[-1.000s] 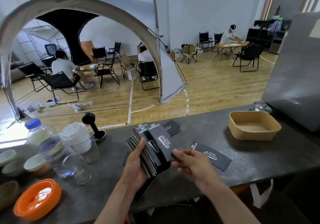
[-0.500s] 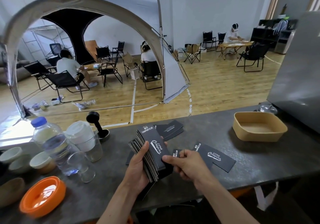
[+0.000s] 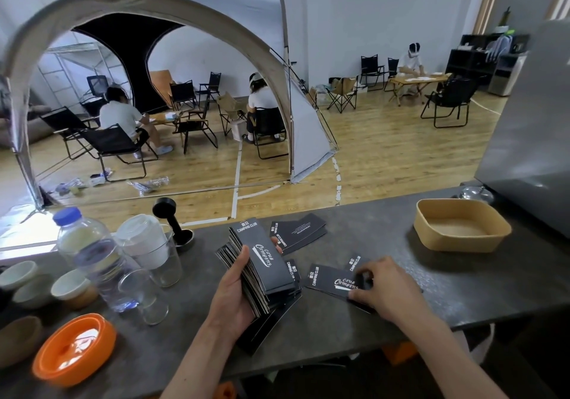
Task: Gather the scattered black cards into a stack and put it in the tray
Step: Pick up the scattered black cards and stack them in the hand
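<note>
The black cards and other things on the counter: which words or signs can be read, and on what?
"CAMPING CLUB": top card of the stack in the left hand.
"Camping Club" white script logo: same card.
"CAMPING CLUB" and logo: flat card under the right hand.
Far cards: small print, unreadable.
Bottle: no readable label.

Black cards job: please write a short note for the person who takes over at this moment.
Left hand grips the card stack, held above the counter.
Right hand has fingers curled on a loose card lying on the counter.
More cards lie behind the stack, and a few under it.
Tray at far right holds no cards.
Done: most cards gathered.
Left: collect the loose cards, then put the stack in the tray.
</note>
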